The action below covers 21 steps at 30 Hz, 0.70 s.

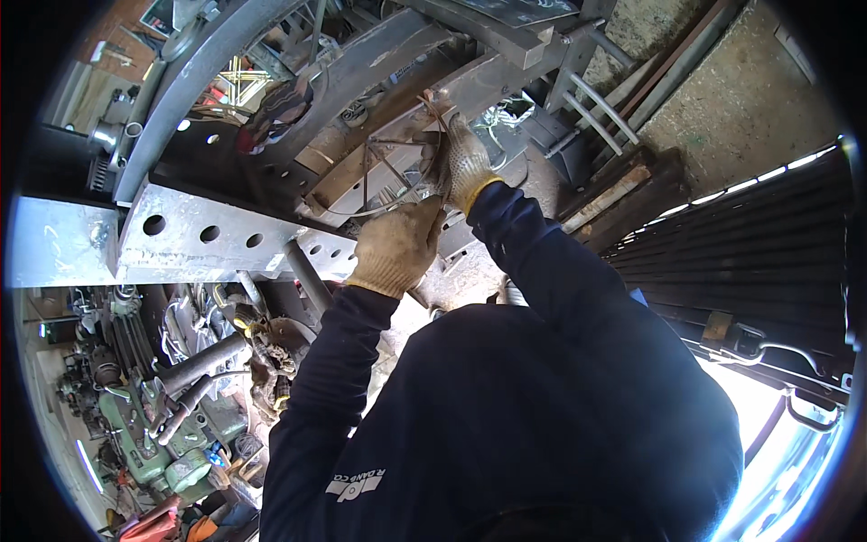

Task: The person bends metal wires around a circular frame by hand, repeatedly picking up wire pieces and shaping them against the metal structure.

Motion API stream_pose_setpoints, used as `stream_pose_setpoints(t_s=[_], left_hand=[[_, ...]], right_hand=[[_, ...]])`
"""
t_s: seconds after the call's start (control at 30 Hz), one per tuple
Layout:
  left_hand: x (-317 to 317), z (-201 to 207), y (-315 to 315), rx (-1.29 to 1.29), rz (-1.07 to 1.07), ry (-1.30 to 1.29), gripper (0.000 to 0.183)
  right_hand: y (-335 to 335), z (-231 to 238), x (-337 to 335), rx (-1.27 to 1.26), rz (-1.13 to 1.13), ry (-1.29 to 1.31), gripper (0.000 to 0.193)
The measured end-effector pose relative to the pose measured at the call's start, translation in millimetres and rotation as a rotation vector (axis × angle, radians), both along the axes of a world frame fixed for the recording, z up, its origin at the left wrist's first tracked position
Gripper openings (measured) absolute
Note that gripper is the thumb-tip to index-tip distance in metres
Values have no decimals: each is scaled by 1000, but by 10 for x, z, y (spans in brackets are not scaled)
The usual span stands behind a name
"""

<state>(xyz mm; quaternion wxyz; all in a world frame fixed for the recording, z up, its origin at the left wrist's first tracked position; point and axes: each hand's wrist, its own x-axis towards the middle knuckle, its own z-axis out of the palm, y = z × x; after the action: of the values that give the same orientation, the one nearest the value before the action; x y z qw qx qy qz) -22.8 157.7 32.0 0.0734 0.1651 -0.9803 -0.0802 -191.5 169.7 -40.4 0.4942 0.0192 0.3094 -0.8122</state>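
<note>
Both my hands wear pale knit work gloves with yellow cuffs and meet over a steel workpiece in the upper middle. My left hand [396,247] is closed, its fingertips turned away from me, and what it grips is hidden. Just beyond and to its right, my right hand [470,164] curls around something dark that I cannot make out. Thin bent metal rods [390,166] stick out to the left of the two hands. Under and behind them lies a flat steel bar [348,185].
A long steel plate with round holes [185,230] crosses the left side. Above it curves a large steel band [194,86]. Green machinery [135,425] stands lower left among cables and tools. Rungs of a metal frame [603,108] rise upper right, with dark corrugated shutter panels [750,244] at right.
</note>
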Motion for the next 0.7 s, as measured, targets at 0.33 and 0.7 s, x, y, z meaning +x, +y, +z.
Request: stream_pose_setpoints(t_s=[0.33, 0.7], left_hand=[[116, 36, 24, -206, 86, 202, 45], [-59, 7, 8, -205, 91, -62, 43]], right_hand=[[-225, 238, 201, 288, -209, -153, 73], [-150, 155, -7, 69, -73, -27, 56]])
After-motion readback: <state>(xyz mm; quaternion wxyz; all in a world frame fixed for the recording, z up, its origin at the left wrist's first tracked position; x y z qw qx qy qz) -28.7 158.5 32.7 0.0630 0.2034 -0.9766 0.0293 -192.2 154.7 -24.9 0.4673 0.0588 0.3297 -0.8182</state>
